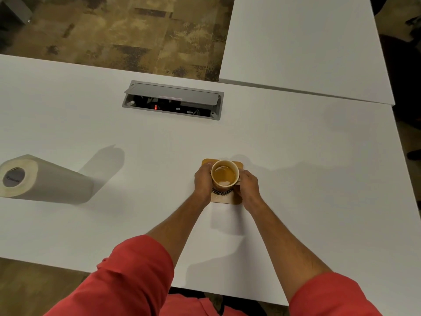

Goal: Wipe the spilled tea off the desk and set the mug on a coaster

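A cream mug [225, 175] with tea in it and a dark patterned band near its base stands over a square wooden coaster [227, 199] in the middle of the white desk [296, 179]. My left hand [202, 182] wraps the mug's left side. My right hand [248, 188] grips its right side, at the handle. Whether the mug's base touches the coaster is hidden by my hands. No wet patch shows on the desk around it.
A paper towel roll [45, 181] stands at the desk's left. A grey cable box [173, 100] with its lid raised is set into the desk behind the mug. A second white desk [307, 42] joins at the back right. Carpet floor lies beyond.
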